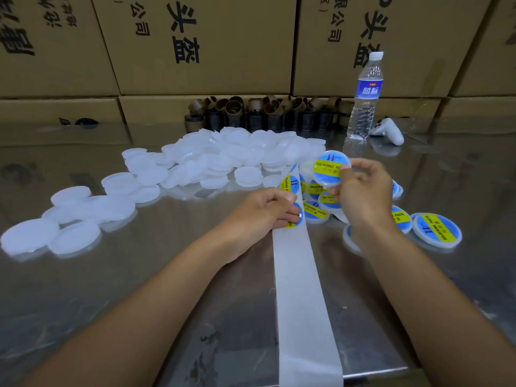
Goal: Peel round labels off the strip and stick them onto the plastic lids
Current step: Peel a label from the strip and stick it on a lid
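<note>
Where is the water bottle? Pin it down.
In the head view the water bottle stands upright at the back right of the table, between the cardboard tubes and a white controller.

Shiny steel table (178, 289), smudged. Left and centre: loose heap of plain white lids (223, 155), some spread toward the left edge. Right: blue-yellow labelled lids (437, 230) lying scattered. White backing strip (301, 289) runs from near edge up the middle. Far side: upright water bottle (364, 99), white controller (389, 131) just beside it, cluster of cardboard cores (268, 113)
</note>
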`<state>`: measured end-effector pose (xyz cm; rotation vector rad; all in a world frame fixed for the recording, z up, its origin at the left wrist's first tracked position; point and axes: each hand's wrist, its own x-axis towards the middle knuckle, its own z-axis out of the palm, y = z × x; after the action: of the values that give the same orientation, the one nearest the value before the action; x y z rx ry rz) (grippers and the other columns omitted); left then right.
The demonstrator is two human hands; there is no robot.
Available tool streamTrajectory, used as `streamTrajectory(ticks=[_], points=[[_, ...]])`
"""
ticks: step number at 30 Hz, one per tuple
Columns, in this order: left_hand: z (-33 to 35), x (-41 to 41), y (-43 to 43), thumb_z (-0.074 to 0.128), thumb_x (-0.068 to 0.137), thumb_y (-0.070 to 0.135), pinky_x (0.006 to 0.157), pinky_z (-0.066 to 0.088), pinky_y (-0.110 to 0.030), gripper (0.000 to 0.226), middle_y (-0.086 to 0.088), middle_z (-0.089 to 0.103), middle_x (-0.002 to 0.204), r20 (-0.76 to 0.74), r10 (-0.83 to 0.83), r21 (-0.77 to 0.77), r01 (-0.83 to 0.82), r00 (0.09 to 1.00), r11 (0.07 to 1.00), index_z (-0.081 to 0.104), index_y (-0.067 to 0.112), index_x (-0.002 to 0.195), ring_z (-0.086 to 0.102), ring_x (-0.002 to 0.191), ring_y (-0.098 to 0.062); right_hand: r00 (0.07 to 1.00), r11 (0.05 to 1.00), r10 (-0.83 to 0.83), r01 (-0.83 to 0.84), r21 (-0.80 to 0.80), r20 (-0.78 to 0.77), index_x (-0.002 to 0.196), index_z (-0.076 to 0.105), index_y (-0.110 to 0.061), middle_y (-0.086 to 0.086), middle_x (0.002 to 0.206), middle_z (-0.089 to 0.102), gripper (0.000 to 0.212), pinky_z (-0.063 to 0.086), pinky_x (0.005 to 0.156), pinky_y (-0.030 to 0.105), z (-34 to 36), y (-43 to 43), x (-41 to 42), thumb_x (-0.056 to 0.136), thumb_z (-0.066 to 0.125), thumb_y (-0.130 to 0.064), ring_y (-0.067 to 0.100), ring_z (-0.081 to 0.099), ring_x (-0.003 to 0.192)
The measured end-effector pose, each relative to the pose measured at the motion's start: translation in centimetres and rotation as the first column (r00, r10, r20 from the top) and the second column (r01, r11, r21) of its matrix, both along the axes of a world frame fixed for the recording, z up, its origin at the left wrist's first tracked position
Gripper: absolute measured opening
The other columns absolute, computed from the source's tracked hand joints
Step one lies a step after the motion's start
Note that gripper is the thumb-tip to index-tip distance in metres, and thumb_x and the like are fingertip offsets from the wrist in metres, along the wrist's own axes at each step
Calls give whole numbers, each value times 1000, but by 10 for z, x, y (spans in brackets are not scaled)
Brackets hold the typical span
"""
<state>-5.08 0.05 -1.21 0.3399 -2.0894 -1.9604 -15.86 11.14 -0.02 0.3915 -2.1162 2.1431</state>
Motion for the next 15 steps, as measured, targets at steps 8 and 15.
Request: streamTrajectory(ticks=[8, 15], points=[[4, 0, -6, 45, 100, 15, 74, 50, -14, 18, -6, 66, 92, -14, 146, -23, -146, 989, 989, 60, 10, 108, 64, 81, -11, 944, 975, -49, 117, -191, 327, 107, 50, -12, 3, 67, 55, 19, 49, 68, 28, 0, 7, -11, 90, 54, -7, 13, 54, 56], [7, 1, -7, 45, 100, 14, 63, 51, -12, 15, -6, 62, 83, -23, 188, 43, -187, 982, 981, 60, 12, 97, 61, 76, -15, 927, 970, -101, 173, 173, -361, 102, 58, -17, -9, 89, 54, 22, 33, 68, 20, -6, 1, 9, 84, 54, -5, 10, 47, 72]])
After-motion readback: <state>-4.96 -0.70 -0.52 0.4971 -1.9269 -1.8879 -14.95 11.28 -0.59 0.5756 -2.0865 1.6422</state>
